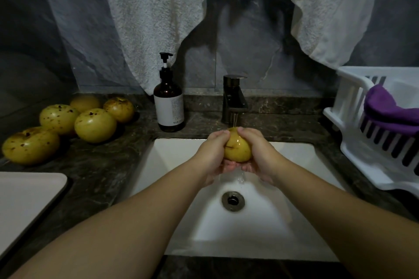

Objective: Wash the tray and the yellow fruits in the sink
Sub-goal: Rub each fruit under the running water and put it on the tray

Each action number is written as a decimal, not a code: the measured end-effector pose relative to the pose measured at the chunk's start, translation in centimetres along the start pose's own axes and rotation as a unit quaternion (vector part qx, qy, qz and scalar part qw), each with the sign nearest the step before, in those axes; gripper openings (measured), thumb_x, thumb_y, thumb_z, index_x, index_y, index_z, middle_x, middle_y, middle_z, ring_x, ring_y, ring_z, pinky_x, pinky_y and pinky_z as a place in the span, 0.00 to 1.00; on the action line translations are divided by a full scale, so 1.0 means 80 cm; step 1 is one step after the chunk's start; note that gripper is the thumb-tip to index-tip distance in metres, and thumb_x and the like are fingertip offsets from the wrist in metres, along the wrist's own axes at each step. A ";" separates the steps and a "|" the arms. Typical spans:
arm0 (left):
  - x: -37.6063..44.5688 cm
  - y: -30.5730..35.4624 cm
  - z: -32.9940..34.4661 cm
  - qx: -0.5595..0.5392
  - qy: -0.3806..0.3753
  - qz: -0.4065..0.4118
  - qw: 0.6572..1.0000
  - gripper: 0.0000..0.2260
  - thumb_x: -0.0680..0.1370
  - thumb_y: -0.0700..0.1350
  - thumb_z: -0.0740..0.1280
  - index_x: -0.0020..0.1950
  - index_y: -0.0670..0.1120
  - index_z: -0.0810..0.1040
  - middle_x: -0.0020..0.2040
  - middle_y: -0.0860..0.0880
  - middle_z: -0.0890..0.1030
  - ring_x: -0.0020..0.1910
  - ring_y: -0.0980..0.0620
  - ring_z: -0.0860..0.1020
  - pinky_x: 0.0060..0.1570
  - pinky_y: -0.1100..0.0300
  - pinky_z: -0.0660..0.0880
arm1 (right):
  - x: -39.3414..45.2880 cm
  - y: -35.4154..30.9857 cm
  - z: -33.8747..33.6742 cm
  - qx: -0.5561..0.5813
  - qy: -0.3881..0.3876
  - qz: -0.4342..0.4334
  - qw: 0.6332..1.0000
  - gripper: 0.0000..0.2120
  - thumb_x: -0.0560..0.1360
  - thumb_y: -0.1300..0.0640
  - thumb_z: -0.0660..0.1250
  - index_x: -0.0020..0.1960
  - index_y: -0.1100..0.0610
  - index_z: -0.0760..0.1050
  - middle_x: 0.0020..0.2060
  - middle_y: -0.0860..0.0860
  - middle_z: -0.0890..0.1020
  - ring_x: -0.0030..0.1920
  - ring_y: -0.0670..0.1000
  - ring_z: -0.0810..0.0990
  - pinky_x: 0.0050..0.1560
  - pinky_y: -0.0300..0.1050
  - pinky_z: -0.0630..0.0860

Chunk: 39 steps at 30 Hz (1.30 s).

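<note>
Yellow fruit (237, 148) cupped between left hand (214, 152), right hand (258, 150), under tap

A single wide-angle view looks from head height, forward and steeply down over the white sink (172, 165), with the person's two forearms reaching in from the bottom edge toward the middle of the frame. The camera faces the back wall squarely: the faucet (233, 98) stands just above centre and the drain (233, 200) lies below it. It sits close, so the basin fills the lower middle. The lens bends the edges, pulling in the dark surface (95, 179) at left and the white rack (371, 142) at right. Hanging towels (154, 18) cross the top.
</note>
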<state>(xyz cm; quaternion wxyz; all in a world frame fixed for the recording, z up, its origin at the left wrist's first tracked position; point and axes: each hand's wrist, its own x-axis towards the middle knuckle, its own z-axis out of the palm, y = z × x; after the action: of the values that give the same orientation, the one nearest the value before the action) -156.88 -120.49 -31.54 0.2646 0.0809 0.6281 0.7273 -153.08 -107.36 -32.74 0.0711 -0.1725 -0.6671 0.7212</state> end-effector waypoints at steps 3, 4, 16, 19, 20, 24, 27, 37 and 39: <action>0.000 -0.001 -0.003 -0.008 0.004 -0.014 1.000 0.05 0.86 0.53 0.60 0.59 0.57 0.74 0.55 0.42 0.80 0.34 0.48 0.78 0.35 0.57 0.78 | 0.000 0.003 0.001 -0.008 -0.002 0.003 1.000 0.17 0.78 0.38 0.66 0.63 0.42 0.70 0.53 0.56 0.81 0.40 0.54 0.83 0.35 0.46 0.75; 0.000 -0.002 -0.004 -0.008 0.005 -0.017 1.000 0.05 0.86 0.53 0.60 0.59 0.57 0.74 0.55 0.42 0.80 0.33 0.49 0.77 0.33 0.57 0.78 | 0.000 0.003 0.001 -0.010 -0.001 0.003 1.000 0.18 0.78 0.38 0.66 0.64 0.43 0.70 0.52 0.56 0.81 0.39 0.53 0.83 0.34 0.45 0.75; 0.000 -0.001 -0.004 0.031 -0.001 0.008 0.999 0.15 0.85 0.60 0.60 0.70 0.58 0.73 0.60 0.46 0.80 0.46 0.46 0.79 0.44 0.56 0.79 | 0.003 -0.008 -0.003 -0.057 0.004 0.028 0.998 0.23 0.76 0.29 0.63 0.63 0.42 0.70 0.36 0.55 0.82 0.27 0.50 0.76 0.26 0.40 0.67; 0.000 0.001 -0.001 0.001 0.004 -0.023 1.000 0.20 0.85 0.63 0.56 0.71 0.55 0.73 0.57 0.42 0.84 0.42 0.46 0.84 0.36 0.59 0.79 | 0.005 -0.004 0.000 -0.042 0.017 -0.015 0.999 0.23 0.76 0.37 0.68 0.66 0.47 0.70 0.47 0.58 0.83 0.32 0.55 0.75 0.26 0.42 0.68; 0.000 0.001 0.000 -0.005 0.005 -0.026 1.000 0.20 0.85 0.64 0.56 0.70 0.54 0.74 0.56 0.41 0.85 0.39 0.46 0.85 0.34 0.59 0.79 | 0.005 -0.004 0.001 -0.046 0.020 -0.018 0.999 0.24 0.76 0.37 0.69 0.66 0.47 0.70 0.49 0.58 0.82 0.35 0.56 0.75 0.27 0.42 0.69; 0.006 -0.003 0.000 0.016 0.018 0.030 0.999 0.17 0.86 0.61 0.56 0.68 0.54 0.73 0.58 0.42 0.82 0.39 0.49 0.85 0.34 0.59 0.79 | -0.002 -0.010 0.006 -0.085 0.009 0.023 0.996 0.23 0.73 0.25 0.60 0.60 0.39 0.71 0.42 0.54 0.84 0.32 0.51 0.80 0.29 0.41 0.69; 0.009 -0.004 -0.002 0.045 0.020 0.023 0.999 0.21 0.84 0.65 0.56 0.70 0.54 0.73 0.59 0.42 0.83 0.49 0.44 0.84 0.40 0.57 0.78 | -0.003 -0.014 0.008 -0.097 0.004 0.008 0.995 0.24 0.74 0.26 0.60 0.61 0.40 0.71 0.42 0.55 0.83 0.31 0.50 0.78 0.27 0.41 0.69; 0.015 -0.007 -0.007 0.056 0.026 0.024 0.998 0.29 0.79 0.71 0.61 0.67 0.50 0.74 0.56 0.41 0.84 0.47 0.45 0.85 0.43 0.51 0.81 | -0.003 -0.021 0.021 -0.196 0.046 0.005 0.979 0.30 0.75 0.24 0.53 0.60 0.47 0.72 0.46 0.53 0.82 0.37 0.52 0.81 0.36 0.43 0.71; 0.011 -0.007 -0.007 0.039 0.003 -0.015 0.999 0.30 0.78 0.73 0.61 0.64 0.50 0.78 0.48 0.42 0.86 0.42 0.47 0.85 0.40 0.55 0.80 | 0.001 -0.019 0.023 -0.218 0.069 -0.032 0.973 0.29 0.76 0.26 0.55 0.60 0.49 0.72 0.48 0.54 0.81 0.41 0.53 0.81 0.38 0.45 0.72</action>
<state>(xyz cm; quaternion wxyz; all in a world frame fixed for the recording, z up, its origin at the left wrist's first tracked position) -157.71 -120.49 -32.41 0.2702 0.0795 0.6576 0.6987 -153.92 -108.88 -31.16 0.1009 -0.2116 -0.8072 0.5417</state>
